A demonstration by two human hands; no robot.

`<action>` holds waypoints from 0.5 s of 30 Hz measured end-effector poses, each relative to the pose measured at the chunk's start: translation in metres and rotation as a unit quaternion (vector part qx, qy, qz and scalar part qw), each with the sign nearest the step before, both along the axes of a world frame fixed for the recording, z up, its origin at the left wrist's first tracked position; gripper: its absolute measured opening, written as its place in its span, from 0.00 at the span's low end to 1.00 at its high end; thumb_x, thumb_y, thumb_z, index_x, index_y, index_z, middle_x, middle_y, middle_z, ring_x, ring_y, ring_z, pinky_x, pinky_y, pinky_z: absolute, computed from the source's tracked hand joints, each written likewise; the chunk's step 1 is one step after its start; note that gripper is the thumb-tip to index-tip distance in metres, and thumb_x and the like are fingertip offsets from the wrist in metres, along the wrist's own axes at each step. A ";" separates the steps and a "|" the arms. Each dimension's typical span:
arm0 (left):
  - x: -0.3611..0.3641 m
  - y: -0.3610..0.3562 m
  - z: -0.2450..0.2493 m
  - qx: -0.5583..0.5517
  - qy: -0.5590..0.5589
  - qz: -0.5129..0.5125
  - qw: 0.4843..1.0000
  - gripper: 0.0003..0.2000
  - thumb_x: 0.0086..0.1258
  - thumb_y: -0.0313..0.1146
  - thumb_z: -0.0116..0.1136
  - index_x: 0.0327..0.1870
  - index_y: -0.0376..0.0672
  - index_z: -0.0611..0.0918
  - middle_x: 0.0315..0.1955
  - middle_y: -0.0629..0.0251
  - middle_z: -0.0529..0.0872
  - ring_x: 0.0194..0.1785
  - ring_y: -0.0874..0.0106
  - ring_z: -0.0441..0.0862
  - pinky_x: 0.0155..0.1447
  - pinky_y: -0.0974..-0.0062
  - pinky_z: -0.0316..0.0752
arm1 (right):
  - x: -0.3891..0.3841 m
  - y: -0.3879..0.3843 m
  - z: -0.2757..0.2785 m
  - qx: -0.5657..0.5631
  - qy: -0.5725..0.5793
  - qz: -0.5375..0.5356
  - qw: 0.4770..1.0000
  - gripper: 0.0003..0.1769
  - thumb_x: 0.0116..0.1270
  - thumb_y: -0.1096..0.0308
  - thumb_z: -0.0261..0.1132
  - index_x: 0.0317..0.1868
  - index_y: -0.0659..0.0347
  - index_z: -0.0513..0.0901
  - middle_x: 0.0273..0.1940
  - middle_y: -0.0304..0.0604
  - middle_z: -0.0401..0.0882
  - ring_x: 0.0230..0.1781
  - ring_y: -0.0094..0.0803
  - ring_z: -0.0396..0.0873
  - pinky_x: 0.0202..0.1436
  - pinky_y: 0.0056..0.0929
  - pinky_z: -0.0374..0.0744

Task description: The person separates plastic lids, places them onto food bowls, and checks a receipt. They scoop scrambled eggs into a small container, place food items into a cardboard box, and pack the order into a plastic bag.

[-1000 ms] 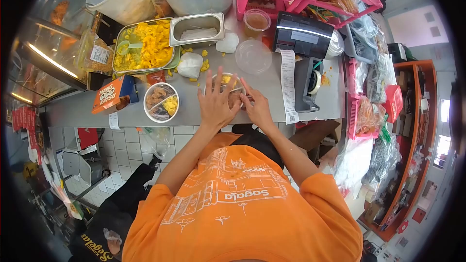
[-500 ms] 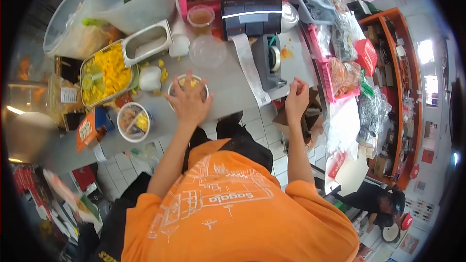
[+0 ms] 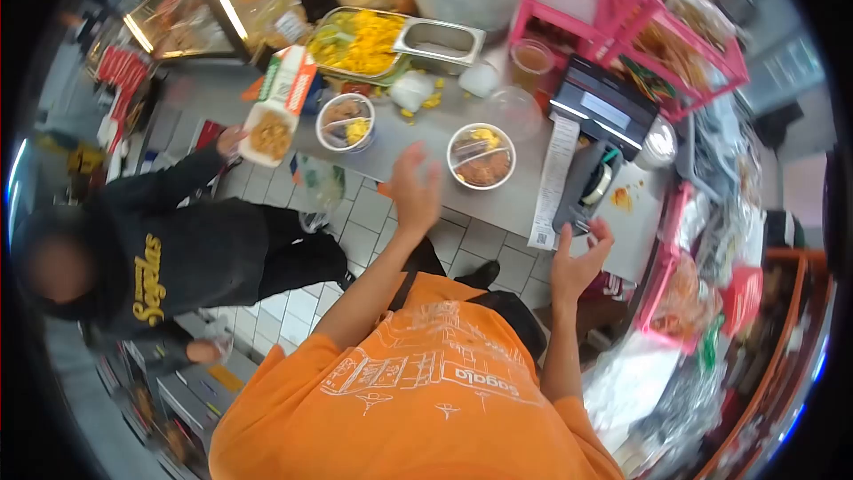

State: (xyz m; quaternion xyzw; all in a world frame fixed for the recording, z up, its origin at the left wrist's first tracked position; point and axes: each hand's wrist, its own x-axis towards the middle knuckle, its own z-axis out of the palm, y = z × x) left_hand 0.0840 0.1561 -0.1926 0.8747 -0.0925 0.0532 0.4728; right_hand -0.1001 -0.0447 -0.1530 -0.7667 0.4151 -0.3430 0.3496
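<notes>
My left hand [image 3: 416,191] is off the counter's front edge with its fingers apart, holding nothing. Just right of it stands a round white bowl [image 3: 482,169] with brown and yellow food, crossed by a clear strip. A second, similar bowl [image 3: 346,123] sits to the hand's upper left. My right hand [image 3: 582,262] has thumb and fingers spread at the near end of the grey tape dispenser [image 3: 582,185]. The long printed receipt [image 3: 553,182] hangs from the black printer [image 3: 606,107] beside that dispenser.
At left, a co-worker in dark clothes [image 3: 204,249] holds a food carton [image 3: 271,129] over the counter edge. Behind the bowls are a tray of yellow food [image 3: 360,43], a metal container [image 3: 440,41] and a clear lid [image 3: 514,113]. A pink rack [image 3: 613,22] stands at the back.
My view has turned left, bringing the co-worker with the carton into sight. My left hand has come off the bowl, uncovering its food. My right hand's fingers have spread, close to the tape dispenser.
</notes>
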 end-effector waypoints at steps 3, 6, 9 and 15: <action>0.033 0.106 -0.098 -0.221 0.240 0.220 0.919 0.23 0.79 0.41 0.54 0.70 0.43 0.69 0.60 0.57 0.78 0.49 0.66 0.82 0.50 0.69 0.77 | 0.003 0.025 0.017 -0.036 0.027 0.215 0.976 0.29 0.61 0.68 0.75 0.61 0.65 0.75 0.55 0.53 0.77 0.60 0.50 0.73 0.65 0.44 0.71; 0.073 0.121 -0.069 -0.260 0.144 0.255 0.920 0.24 0.81 0.43 0.49 0.72 0.40 0.67 0.61 0.56 0.77 0.51 0.67 0.81 0.51 0.67 0.78 | 0.068 0.037 0.024 -0.067 -0.023 0.320 0.945 0.32 0.59 0.64 0.77 0.62 0.63 0.75 0.59 0.51 0.76 0.63 0.49 0.72 0.67 0.43 0.71; 0.107 0.122 -0.050 -0.293 0.168 0.269 0.902 0.26 0.82 0.46 0.45 0.72 0.37 0.67 0.63 0.52 0.77 0.56 0.62 0.81 0.58 0.64 0.76 | 0.142 0.040 0.025 -0.171 0.021 0.372 0.912 0.43 0.52 0.54 0.80 0.66 0.58 0.73 0.65 0.52 0.71 0.66 0.54 0.67 0.66 0.55 0.71; 0.106 0.103 -0.066 -0.150 0.093 0.201 0.964 0.23 0.80 0.40 0.49 0.69 0.34 0.72 0.61 0.42 0.80 0.61 0.48 0.79 0.66 0.60 0.69 | 0.176 0.030 -0.021 -0.163 0.281 0.410 0.852 0.55 0.35 0.47 0.79 0.71 0.44 0.71 0.71 0.52 0.63 0.67 0.60 0.65 0.59 0.70 0.72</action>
